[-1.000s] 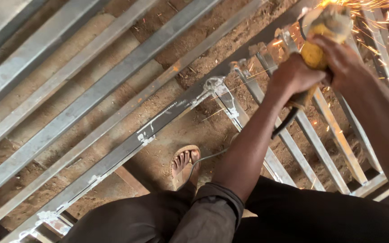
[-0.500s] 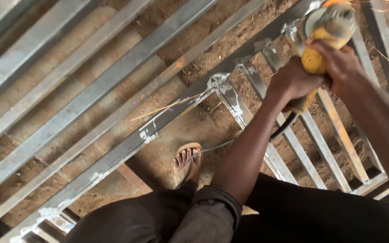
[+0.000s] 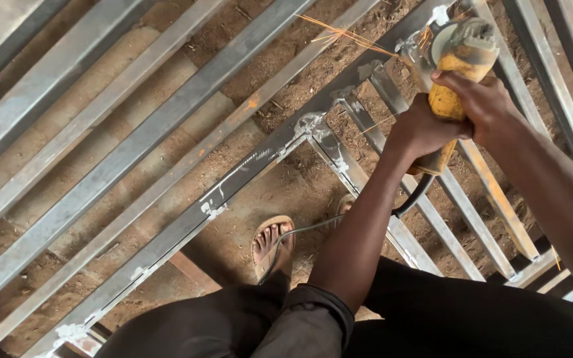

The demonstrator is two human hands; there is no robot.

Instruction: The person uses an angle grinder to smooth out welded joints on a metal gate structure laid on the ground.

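I hold a yellow angle grinder [image 3: 447,101] with both hands at the upper right. My left hand [image 3: 421,128] grips its lower body and my right hand [image 3: 483,101] wraps the upper body near the grey head [image 3: 467,41]. The disc meets a welded joint [image 3: 414,45] of a grey steel bar frame [image 3: 233,182], and orange sparks [image 3: 346,33] fly to the left. The grinder's black cable [image 3: 411,202] hangs down under my left forearm.
The frame's long bars lie diagonally over brown dirt ground [image 3: 313,192]. My sandalled foot [image 3: 272,242] stands in a gap between bars, with a thin grey wire [image 3: 306,229] beside it. Short cross bars [image 3: 472,219] run at the right.
The view has shifted a little, so the grinder sits lower and further left in frame. Sparks that sprayed up and right earlier now shoot leftward over the dirt.
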